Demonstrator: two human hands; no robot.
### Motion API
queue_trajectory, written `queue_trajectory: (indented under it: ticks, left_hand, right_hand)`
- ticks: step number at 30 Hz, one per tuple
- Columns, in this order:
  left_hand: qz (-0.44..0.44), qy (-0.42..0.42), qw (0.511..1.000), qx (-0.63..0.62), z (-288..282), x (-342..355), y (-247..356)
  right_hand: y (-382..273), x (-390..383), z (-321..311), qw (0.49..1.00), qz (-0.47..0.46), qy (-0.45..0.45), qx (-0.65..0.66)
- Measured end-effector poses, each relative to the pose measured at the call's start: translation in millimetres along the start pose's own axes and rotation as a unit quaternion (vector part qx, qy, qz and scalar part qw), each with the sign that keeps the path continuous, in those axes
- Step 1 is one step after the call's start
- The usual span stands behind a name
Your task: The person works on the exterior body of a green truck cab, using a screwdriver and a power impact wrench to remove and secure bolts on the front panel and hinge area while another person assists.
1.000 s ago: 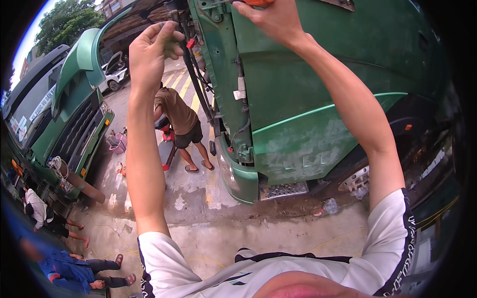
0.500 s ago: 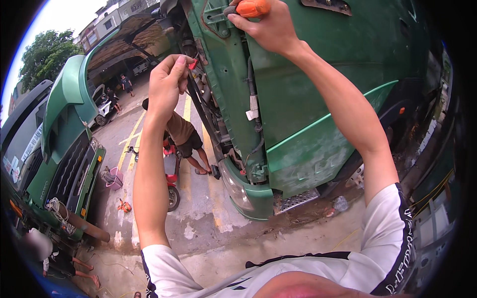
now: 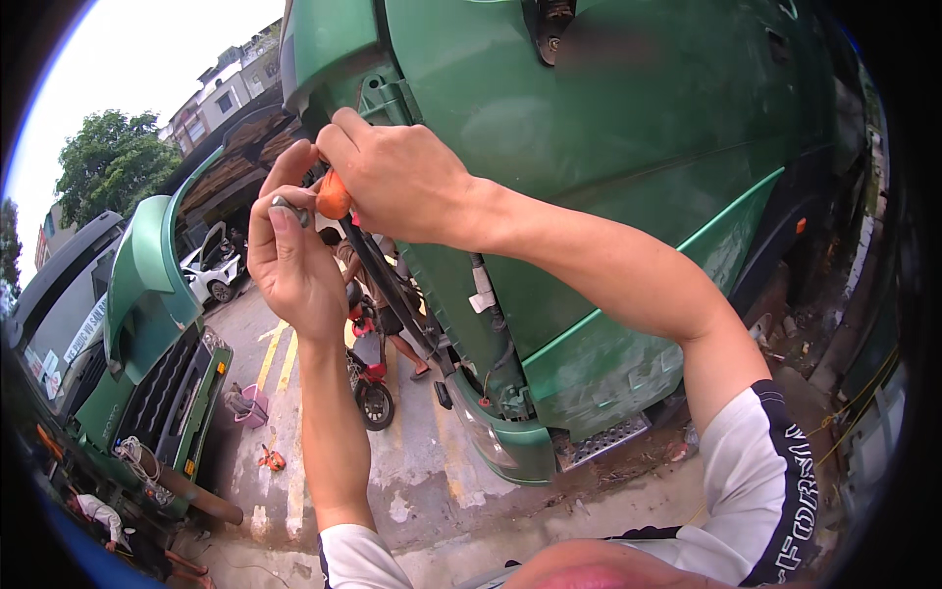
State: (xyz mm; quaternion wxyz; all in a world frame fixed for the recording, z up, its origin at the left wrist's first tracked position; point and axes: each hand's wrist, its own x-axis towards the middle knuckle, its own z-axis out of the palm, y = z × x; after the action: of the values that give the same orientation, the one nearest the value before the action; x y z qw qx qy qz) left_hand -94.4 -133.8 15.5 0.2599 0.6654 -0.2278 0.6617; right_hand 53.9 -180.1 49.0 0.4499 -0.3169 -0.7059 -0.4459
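In front of the open front corner of a green truck cab (image 3: 608, 226), my two hands meet, raised close together. My right hand (image 3: 402, 182) is closed around an orange-handled tool (image 3: 335, 196), whose rounded end pokes out below the fingers; the rest of it is hidden. My left hand (image 3: 299, 265) pinches a dark grey rounded piece (image 3: 290, 210) between thumb and fingers, right beside the orange end. Whether the two are joined I cannot tell. A bit of red shows just under my right hand. Behind the hands, a black strut (image 3: 378, 265) slants down along the cab's edge.
Another green truck front (image 3: 147, 393) stands at the left. Beyond my left forearm are a red motorbike (image 3: 371, 378) and a bending person (image 3: 392, 314). A pink bucket (image 3: 251, 404) and an orange tool (image 3: 272, 458) rest on the ground. Another person (image 3: 103, 520) is at lower left.
My right hand has come down and left with the orange-handled tool to meet my left hand. My left hand has shifted left and lower, and now pinches the grey piece. The view has shifted.
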Motion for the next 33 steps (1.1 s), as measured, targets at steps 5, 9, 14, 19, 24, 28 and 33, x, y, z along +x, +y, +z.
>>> queue_trajectory:
  ticks: [5, 9, 14, 19, 24, 28, 33]
  left_hand:
    - [-0.018, -0.016, 0.980, 0.198, 29.3, -0.3, -0.4]
    - [-0.003, 0.051, 0.964, 0.260, 43.5, 1.6, -7.0]
    - [-0.017, 0.094, 0.961, 0.259, 49.2, 8.5, -15.3]
    - [-0.012, 0.057, 0.947, 0.317, 58.9, 17.4, -9.3]
    - [-0.077, 0.054, 0.977, 0.191, 61.0, 36.3, -0.7]
    - [-0.086, 0.048, 0.984, 0.146, 62.1, 41.5, 4.4]
    - [0.019, 0.006, 0.972, 0.232, 54.3, 38.6, -21.2]
  right_hand:
    - [13.2, -4.0, 3.7, 0.993, 0.025, 0.044, 0.102]
    - [16.9, -7.5, 7.4, 0.961, 0.067, 0.107, 0.245]
    - [7.5, -30.5, 1.1, 0.920, 0.065, 0.184, 0.340]
    - [30.8, -10.9, -6.1, 0.922, -0.066, 0.250, 0.287]
    - [54.5, 20.0, -14.0, 0.927, -0.171, 0.265, 0.203]
    - [88.9, 44.4, -31.2, 0.935, -0.158, 0.281, 0.148]
    - [140.0, 73.2, -41.7, 0.970, 0.034, 0.221, 0.098]
